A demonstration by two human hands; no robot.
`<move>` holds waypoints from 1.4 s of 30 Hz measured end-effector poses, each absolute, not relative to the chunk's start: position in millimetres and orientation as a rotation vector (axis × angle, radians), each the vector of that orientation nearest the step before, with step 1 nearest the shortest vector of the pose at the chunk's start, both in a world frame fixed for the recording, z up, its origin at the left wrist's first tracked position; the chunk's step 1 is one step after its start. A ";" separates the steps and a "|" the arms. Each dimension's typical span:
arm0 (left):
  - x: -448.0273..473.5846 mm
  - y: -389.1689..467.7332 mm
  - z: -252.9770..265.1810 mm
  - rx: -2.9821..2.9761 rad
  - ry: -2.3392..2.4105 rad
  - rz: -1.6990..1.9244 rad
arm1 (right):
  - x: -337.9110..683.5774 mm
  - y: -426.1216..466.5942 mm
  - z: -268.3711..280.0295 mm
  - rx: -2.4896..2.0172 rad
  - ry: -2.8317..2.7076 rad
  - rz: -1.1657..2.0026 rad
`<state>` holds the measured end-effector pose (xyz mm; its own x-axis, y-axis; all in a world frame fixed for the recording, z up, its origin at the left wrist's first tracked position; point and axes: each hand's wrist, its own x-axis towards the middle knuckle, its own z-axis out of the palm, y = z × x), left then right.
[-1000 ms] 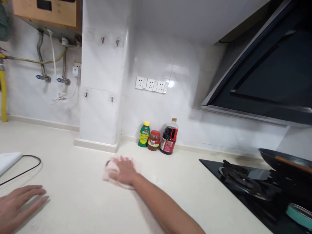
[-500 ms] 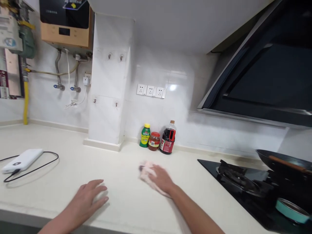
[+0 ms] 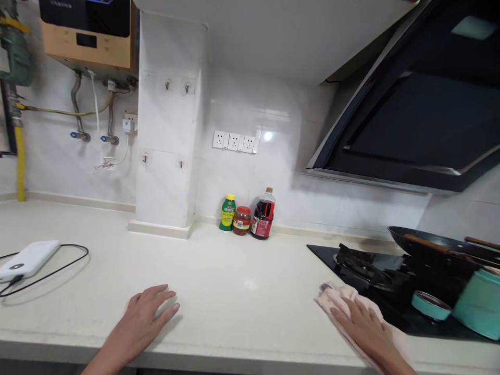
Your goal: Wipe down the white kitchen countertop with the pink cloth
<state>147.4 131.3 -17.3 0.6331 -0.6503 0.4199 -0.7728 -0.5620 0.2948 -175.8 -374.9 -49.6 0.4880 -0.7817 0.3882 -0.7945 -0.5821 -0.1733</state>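
Note:
My right hand (image 3: 365, 325) presses a pale pink cloth (image 3: 332, 297) on the counter beside the front left edge of the black gas stove (image 3: 406, 317). Its fingers lie spread over the cloth, which bunches up around them and trails back under the wrist. My left hand (image 3: 146, 317) is open and holds nothing. It is low over the cream countertop (image 3: 234, 291), near the front edge; whether it touches the surface I cannot tell.
Against the wall stand a green bottle (image 3: 227, 213), a red-lidded jar (image 3: 241, 221) and a dark sauce bottle (image 3: 263, 216). A white power bank (image 3: 31, 258) with a black cable lies left. A wok (image 3: 441, 242), a teal lid (image 3: 430, 305) and a teal container (image 3: 480, 304) are at the stove.
My right hand has slid the cloth rightward, from mid-counter to the stove's edge. My left hand stays in nearly the same place. The view has turned slightly right.

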 end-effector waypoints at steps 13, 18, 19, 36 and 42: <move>158.3 134.1 -24.9 2.340 -1.104 0.348 | 16.6 -89.5 -0.2 3.445 -0.390 0.238; 173.2 135.4 -32.6 2.301 -1.060 0.267 | 8.1 -14.2 4.2 3.641 0.164 0.338; 176.7 135.7 -35.3 2.288 -1.057 0.261 | 2.1 -9.5 2.2 3.645 0.153 0.410; 150.6 133.9 -11.8 2.344 -1.001 0.197 | -166.6 -246.0 -76.3 2.805 -0.766 1.343; 146.4 133.7 -12.6 2.326 -1.030 0.187 | -205.0 -302.6 -88.5 2.421 -1.047 1.590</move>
